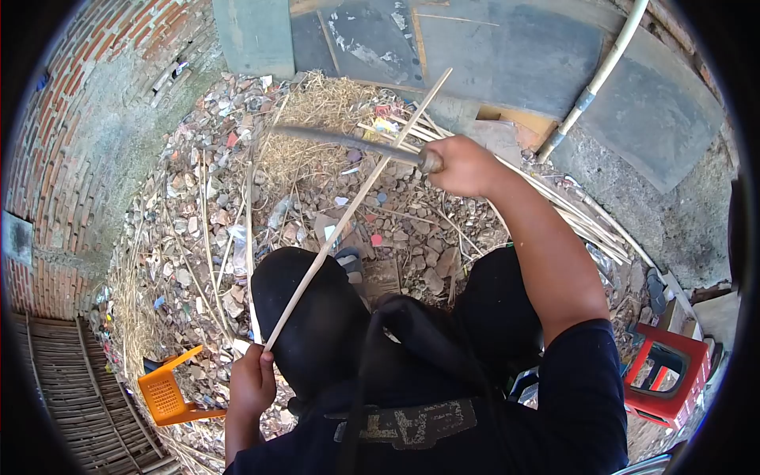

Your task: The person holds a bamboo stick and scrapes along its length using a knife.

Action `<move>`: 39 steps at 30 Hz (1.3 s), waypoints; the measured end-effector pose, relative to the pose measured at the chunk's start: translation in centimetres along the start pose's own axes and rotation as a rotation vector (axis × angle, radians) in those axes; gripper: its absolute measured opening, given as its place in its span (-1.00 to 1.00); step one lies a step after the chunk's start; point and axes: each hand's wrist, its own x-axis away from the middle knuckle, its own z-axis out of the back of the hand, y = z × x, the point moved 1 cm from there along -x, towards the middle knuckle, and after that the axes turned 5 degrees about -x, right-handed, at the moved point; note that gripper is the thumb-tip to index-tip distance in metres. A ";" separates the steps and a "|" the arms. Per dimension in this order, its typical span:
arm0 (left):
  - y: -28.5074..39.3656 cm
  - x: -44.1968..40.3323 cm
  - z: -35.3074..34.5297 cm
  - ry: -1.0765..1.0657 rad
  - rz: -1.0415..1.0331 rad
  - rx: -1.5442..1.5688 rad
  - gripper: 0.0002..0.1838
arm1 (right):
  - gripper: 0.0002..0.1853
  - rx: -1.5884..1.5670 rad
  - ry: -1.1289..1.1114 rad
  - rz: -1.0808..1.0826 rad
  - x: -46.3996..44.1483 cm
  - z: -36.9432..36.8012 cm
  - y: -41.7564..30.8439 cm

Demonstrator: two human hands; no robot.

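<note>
My left hand is closed around the lower end of a long pale bamboo strip, which slants up and away to the right. A second thin strip rises from the same hand, nearly straight. My right hand is wrapped round the handle of a machete. Its long dark blade points left and crosses the slanted strip in this view; whether they touch, I cannot tell. My black-clad knees are bent on either side below.
Stones and litter cover the ground, with dry shavings ahead. More bamboo strips lie at the right. An orange plastic stool lies at left, a red one at right. Brick wall and grey panels enclose the spot.
</note>
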 end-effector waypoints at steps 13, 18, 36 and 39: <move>0.1 -0.2 0.2 0.015 -0.038 -0.017 -0.64 | -0.65 0.072 -0.023 -0.003 0.6 1.0 -0.3; -0.6 -0.5 -0.7 0.049 -0.064 0.029 -0.65 | -0.62 -0.168 0.041 -0.205 -0.6 1.6 2.9; -0.1 -0.7 0.4 -0.026 -0.023 0.061 -0.61 | -0.65 0.025 0.086 -0.034 -0.2 1.8 2.8; -0.6 -1.1 0.0 -0.012 -0.054 0.050 -0.60 | -0.66 0.114 0.049 -0.016 0.5 2.6 0.9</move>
